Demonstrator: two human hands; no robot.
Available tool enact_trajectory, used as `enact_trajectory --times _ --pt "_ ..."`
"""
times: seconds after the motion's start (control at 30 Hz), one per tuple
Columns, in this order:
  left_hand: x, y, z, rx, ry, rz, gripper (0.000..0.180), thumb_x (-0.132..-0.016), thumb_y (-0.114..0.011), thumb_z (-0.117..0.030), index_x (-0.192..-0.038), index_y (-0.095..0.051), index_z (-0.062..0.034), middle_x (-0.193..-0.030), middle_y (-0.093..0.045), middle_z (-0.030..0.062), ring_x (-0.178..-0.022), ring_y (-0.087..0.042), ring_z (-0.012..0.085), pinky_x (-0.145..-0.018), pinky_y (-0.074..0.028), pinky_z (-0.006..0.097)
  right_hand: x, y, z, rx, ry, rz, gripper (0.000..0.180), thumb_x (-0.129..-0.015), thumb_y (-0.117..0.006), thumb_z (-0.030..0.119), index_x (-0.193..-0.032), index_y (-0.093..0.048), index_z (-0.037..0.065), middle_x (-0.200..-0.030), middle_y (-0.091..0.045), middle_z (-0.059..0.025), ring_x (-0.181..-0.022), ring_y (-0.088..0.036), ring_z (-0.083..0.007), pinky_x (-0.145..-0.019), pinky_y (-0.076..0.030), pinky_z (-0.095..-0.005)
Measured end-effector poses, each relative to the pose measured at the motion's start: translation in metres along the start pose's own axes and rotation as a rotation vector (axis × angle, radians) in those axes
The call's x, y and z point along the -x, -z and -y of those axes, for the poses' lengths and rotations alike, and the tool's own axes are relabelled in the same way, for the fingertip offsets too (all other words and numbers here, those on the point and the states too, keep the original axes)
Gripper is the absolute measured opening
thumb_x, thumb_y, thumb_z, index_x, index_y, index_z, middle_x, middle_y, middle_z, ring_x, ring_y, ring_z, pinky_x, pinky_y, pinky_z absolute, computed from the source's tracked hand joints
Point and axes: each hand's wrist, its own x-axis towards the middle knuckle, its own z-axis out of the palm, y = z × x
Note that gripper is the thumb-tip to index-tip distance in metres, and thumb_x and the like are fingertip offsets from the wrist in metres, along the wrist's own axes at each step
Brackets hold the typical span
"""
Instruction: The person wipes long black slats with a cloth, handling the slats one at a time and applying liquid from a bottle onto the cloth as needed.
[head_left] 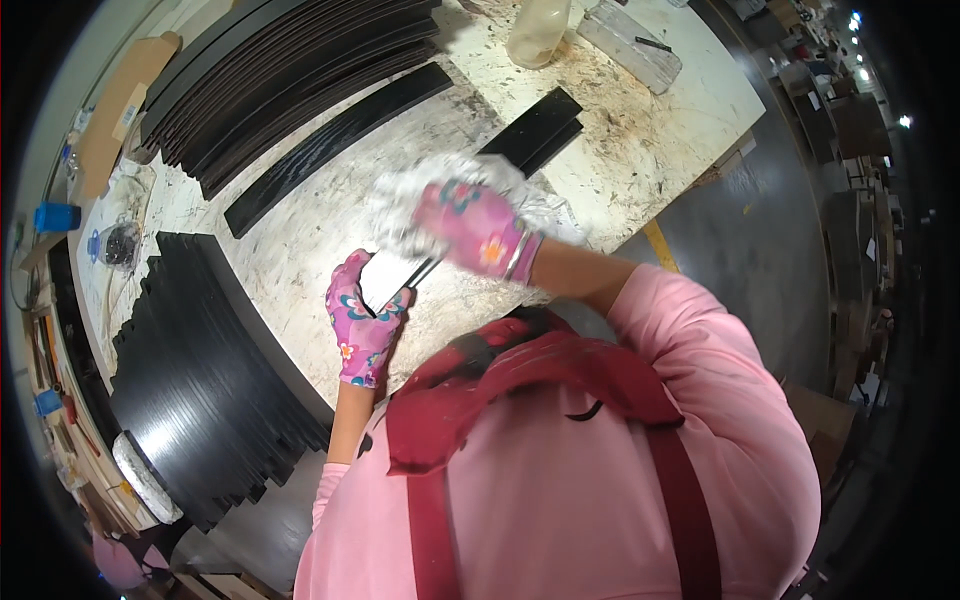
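Observation:
My left hand [366, 318], in a pink flowered glove, grips the near end of a black slat [528, 132] between thumb and fingers. That end of the slat shines white with glare, and its far end looks doubled, perhaps two strips together. In a matching glove, my right hand [478, 232] is closed on a crumpled white cloth [400, 188] lying over the slat's middle. Cloth and right hand are blurred, and the cloth hides the slat beneath. Beyond them, a single black slat [335, 150] lies apart on the stained white table [290, 275].
Many black slats are stacked at the far left [300, 75], and another black stack [205, 370] stands at my left. A translucent bottle [538, 32] and a pale block [630, 48] sit at the back. The table edge and grey floor [735, 235] are at right.

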Motion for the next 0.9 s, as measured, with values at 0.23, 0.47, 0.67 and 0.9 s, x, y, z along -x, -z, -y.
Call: enact_trajectory --times 0.23,0.47,0.67,0.9 --pt "-0.004 0.002 0.002 -0.155 -0.019 0.074 0.065 -0.066 -0.081 -0.016 -0.120 -0.051 0.0044 -0.098 -0.063 0.0137 -0.088 -0.062 0.0209 -0.079 -0.049 0.029 -0.007 0.020 -0.021 -0.088 -0.045 0.028 0.051 -0.088 -0.060 0.030 -0.126 -0.049 -0.003 -0.112 -0.059 -0.0229 -0.091 -0.063 -0.0334 -0.079 -0.053 -0.0406" --pt "-0.002 0.002 -0.001 0.004 0.095 0.071 0.059 -0.065 -0.078 -0.024 -0.115 -0.057 -0.0021 -0.103 -0.062 0.0173 -0.097 -0.060 0.0321 -0.086 -0.047 0.039 0.030 -0.025 0.076 -0.265 0.606 -0.122 0.036 -0.076 -0.065 0.018 -0.108 -0.055 0.005 -0.094 -0.062 -0.0159 -0.086 -0.064 -0.0309 -0.077 -0.053 -0.0430" --pt "0.001 0.003 -0.004 0.116 0.081 0.023 0.061 -0.068 -0.078 -0.017 -0.122 -0.053 -0.0046 -0.113 -0.059 0.0156 -0.103 -0.059 0.0311 -0.094 -0.045 0.038 -0.008 0.006 -0.049 -0.931 -0.154 0.045 0.021 -0.094 -0.049 0.007 -0.111 -0.057 -0.001 -0.125 -0.057 -0.0171 -0.104 -0.061 -0.0237 -0.090 -0.052 -0.0426" --pt "0.001 0.003 -0.002 1.330 0.723 0.045 0.059 -0.066 -0.081 -0.013 -0.118 -0.054 -0.0043 -0.118 -0.057 0.0144 -0.109 -0.057 0.0300 -0.098 -0.044 0.037 0.043 -0.031 0.090 -0.288 0.801 -0.114 0.033 -0.085 -0.061 0.023 -0.112 -0.057 0.004 -0.105 -0.063 -0.0177 -0.093 -0.064 -0.0297 -0.079 -0.053 -0.0402"
